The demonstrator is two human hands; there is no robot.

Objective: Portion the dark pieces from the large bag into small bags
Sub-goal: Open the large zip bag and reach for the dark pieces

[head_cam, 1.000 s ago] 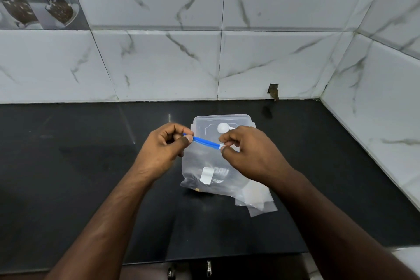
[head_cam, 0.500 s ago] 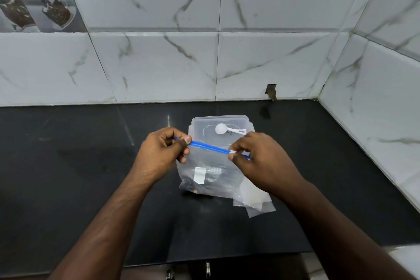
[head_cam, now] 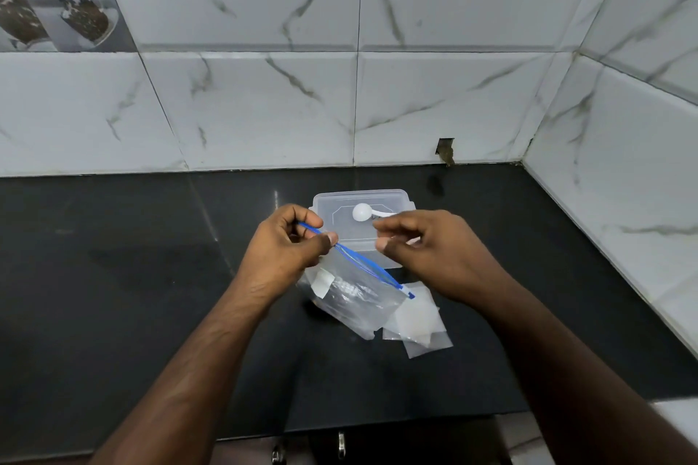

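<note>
At frame centre, above a glossy black surface walled by white marble-veined tiles, the left hand pinches the clear blue-zippered large bag while the right hand hovers loosely curled, holding nothing, over small clear bags.

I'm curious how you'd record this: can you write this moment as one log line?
left hand: pinches zip bag at blue strip | right hand: off bag, fingers curled | small bags: on counter | scoop: on container
</note>
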